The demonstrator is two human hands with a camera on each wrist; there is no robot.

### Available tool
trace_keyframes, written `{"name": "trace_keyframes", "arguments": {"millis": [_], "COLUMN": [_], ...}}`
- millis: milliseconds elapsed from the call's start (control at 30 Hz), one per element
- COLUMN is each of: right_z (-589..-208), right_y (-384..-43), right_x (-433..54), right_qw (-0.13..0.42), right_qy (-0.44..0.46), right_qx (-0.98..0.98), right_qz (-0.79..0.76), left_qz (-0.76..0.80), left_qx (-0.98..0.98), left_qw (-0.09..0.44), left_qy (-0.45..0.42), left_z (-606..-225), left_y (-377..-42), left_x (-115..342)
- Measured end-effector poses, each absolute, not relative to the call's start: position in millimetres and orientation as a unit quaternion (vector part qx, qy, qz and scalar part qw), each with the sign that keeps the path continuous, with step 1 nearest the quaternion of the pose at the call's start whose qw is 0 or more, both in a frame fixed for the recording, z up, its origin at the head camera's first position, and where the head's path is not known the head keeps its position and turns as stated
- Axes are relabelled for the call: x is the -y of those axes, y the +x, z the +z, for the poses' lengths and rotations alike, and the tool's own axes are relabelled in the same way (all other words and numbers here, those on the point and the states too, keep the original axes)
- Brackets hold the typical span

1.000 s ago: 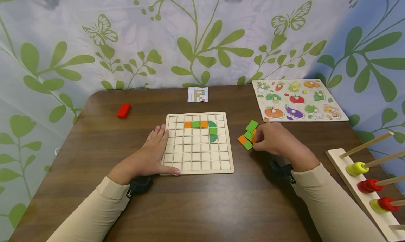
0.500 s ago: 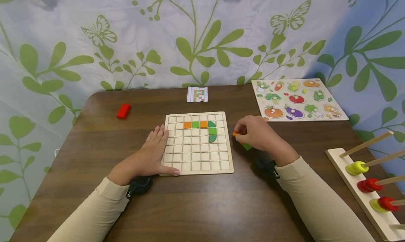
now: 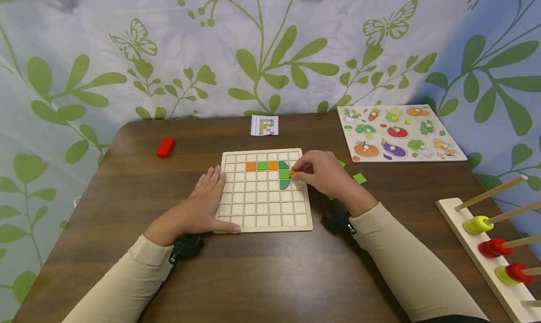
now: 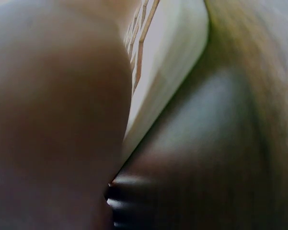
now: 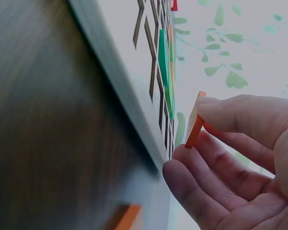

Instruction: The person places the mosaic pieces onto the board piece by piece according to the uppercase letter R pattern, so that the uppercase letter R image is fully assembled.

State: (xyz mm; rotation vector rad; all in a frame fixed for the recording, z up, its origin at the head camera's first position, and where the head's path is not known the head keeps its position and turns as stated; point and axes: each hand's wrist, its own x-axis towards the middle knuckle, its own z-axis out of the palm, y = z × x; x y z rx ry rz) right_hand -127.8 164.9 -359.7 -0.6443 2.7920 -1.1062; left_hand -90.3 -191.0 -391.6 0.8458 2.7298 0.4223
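A pale wooden grid board (image 3: 262, 208) lies mid-table. Near its top, an orange, a green and an orange square tile (image 3: 273, 165) form a row, ending at a dark green rounded tile (image 3: 283, 165). Below that sit a green square (image 3: 284, 174) and another dark green rounded piece (image 3: 285, 184). My left hand (image 3: 198, 203) rests flat along the board's left edge, thumb on the front corner. Over the board's right side, my right hand (image 3: 325, 175) pinches an orange square tile (image 5: 195, 125) between thumb and fingers; in the right wrist view it is tilted on edge.
Loose green tiles (image 3: 359, 178) lie right of the board, partly behind my right hand; an orange tile (image 5: 128, 218) shows there too. A small pattern card (image 3: 264, 125) and a vegetable puzzle (image 3: 401, 135) lie at the back. Also present: a red block (image 3: 166, 147) and a peg stand (image 3: 486, 248).
My right hand has moved left from the loose tile pile to the board's right side, carrying an orange tile. One green tile now lies apart from the others. The left hand stays put.
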Motion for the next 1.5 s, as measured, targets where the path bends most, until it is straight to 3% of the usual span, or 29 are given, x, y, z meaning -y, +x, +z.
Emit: {"name": "trace_keyframes", "arguments": {"millis": [633,967,1500], "right_z": [-356.4,-357.3,-362.7], "right_y": [-125.0,-124.5,-124.2], "right_x": [-126.5,-114.1,-110.8], "right_qw": [0.021,0.070,0.086], "right_qy": [-0.257,-0.245,-0.222], "right_qx": [-0.908,-0.916,-0.918], "right_qz": [-0.331,-0.311,-0.318], "left_qz": [0.141,0.144,0.139], "left_qx": [-0.938,-0.937,-0.938], "left_qw": [0.126,0.131,0.134], "left_qy": [0.291,0.290,0.286], "left_z": [-389.3,-388.5,-390.2], "left_y": [-91.6,-91.2,-90.3], "left_x": [189.3,189.5,190.1]}}
